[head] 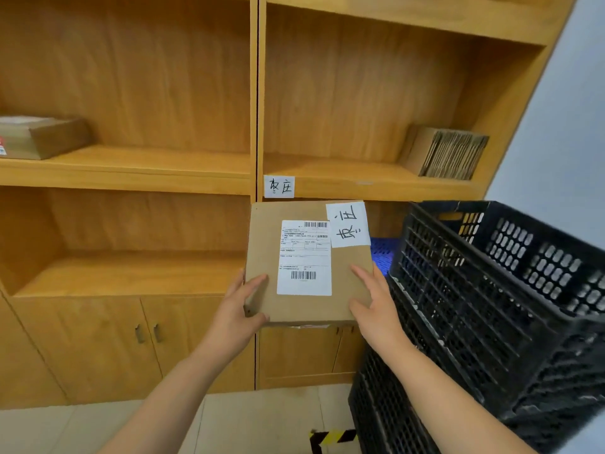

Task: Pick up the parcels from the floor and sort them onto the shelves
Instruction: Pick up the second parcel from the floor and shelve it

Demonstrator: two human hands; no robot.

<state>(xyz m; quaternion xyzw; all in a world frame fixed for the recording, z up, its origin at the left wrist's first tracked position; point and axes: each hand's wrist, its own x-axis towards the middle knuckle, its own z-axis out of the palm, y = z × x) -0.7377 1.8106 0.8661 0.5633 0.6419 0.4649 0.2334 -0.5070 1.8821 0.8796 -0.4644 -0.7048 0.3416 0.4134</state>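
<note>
Cardboard parcel [307, 262] — held up in front of the wooden shelves [131, 172], below a handwritten shelf label [279, 186] — is clamped between both hands: left hand [244, 306] at its lower left corner, right hand [373, 301] at its lower right. Black plastic crates [491, 306] are stacked just right.

We hold a flat brown cardboard parcel [307, 262] level in front of the wooden shelves [131, 172], our thumbs on its near corners. It carries a white printed shipping label [304, 257] with two barcodes, and a white handwritten slip [347, 223] at its far right corner.
</note>
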